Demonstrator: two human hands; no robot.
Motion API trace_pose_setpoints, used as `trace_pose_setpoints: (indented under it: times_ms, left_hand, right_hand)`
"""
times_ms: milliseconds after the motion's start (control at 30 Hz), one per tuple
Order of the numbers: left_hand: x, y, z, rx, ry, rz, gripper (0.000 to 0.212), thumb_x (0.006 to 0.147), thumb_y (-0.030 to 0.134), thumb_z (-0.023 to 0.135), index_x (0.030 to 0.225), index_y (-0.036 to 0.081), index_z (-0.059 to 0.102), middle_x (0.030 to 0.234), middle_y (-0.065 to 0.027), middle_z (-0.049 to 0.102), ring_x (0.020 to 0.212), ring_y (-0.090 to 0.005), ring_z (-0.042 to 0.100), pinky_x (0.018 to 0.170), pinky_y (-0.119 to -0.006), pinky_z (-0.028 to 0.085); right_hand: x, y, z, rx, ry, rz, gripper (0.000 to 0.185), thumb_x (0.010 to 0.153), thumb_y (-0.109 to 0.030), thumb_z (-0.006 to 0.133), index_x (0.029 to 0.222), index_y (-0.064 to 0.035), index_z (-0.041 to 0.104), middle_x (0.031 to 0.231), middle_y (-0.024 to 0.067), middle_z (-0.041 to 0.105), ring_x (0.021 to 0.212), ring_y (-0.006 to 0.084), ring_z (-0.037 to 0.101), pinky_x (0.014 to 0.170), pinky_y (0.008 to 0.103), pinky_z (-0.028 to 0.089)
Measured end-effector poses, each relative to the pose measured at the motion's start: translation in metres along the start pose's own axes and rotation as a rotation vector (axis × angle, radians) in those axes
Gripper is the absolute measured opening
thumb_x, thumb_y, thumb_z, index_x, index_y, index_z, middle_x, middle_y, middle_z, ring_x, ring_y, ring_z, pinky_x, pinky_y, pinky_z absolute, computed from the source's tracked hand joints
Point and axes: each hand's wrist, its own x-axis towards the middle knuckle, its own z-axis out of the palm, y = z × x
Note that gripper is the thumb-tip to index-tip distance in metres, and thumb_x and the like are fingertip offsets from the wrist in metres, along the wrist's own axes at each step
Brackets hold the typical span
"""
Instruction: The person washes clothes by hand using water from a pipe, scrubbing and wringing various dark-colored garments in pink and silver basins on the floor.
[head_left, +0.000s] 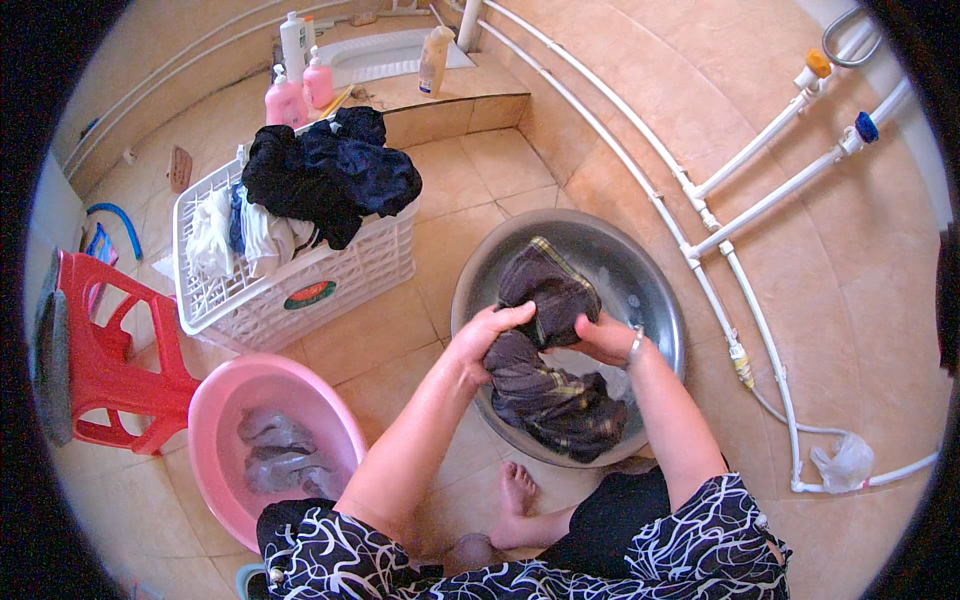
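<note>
A large grey metal basin (469, 292) stands on the tiled floor before me. In it lies a wet dark garment (551, 296) with yellowish plaid stripes, its upper part raised between my hands. My left hand (491, 337) grips the cloth from the left, thumb on top. On the right, my right hand (604, 337) holds the same cloth, with a bracelet at the wrist. The garment's lower part sags in a bundle towards the near side of the basin. Whitish, sudsy-looking water shows beside the cloth. My fingers are partly hidden under the fabric.
Left of my forearm, a pink basin (214, 442) holds grey cloth in water. Behind it are a red plastic stool (124, 360) and a white basket (345, 292) heaped with clothes. Pump bottles (285, 101) stand near a raised squat toilet (390, 56). White pipes (765, 146) line the right wall.
</note>
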Motion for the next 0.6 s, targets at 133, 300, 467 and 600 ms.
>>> trace_pose_setpoints:
  times_ms: [133,300,467,600]
  left_hand:
    - [-0.001,-0.008,0.018,0.074,-0.072,-0.032,0.039,0.071,0.03,0.058,0.096,0.001,0.05,0.077,-0.0115,0.058,0.063,-0.022,0.057,0.054,-0.033,0.049]
    - [-0.004,0.004,0.025,0.246,-0.15,-0.034,0.039,0.067,0.026,0.063,0.094,0.001,0.049,0.075,-0.0101,0.057,0.06,-0.0186,0.056,0.053,-0.031,0.048]
    - [0.003,-0.008,0.033,0.645,-0.012,-0.01,0.023,0.058,0.011,0.064,0.076,0.002,0.053,0.064,-0.0052,0.054,0.054,-0.0136,0.052,0.048,-0.026,0.042]
    - [-0.005,-0.01,0.038,0.685,0.081,0.009,0.021,0.057,0.013,0.065,0.071,0.002,0.054,0.062,-0.0038,0.053,0.052,-0.0123,0.05,0.047,-0.025,0.04]
  right_hand:
    - [0.013,-0.029,0.045,0.273,0.126,-0.37,0.07,0.065,-0.036,0.066,0.118,-0.0064,0.032,0.104,0.0082,0.048,0.091,0.017,0.05,0.07,0.0312,0.045]
    - [0.018,-0.043,0.06,0.288,0.406,-0.233,0.026,0.063,-0.011,0.066,0.085,-0.0044,0.054,0.072,0.0054,0.056,0.06,0.0156,0.055,0.054,0.0284,0.046]
    - [0.031,-0.024,0.051,-0.408,0.697,-0.309,0.027,0.056,-0.001,0.06,0.081,-0.0011,0.051,0.064,0.0006,0.049,0.061,0.0116,0.048,0.056,0.0256,0.042]
    - [0.022,-0.036,0.064,-0.361,0.516,-0.305,0.031,0.06,-0.009,0.065,0.086,-0.006,0.05,0.079,0.0004,0.047,0.068,0.0081,0.045,0.061,0.0224,0.039]
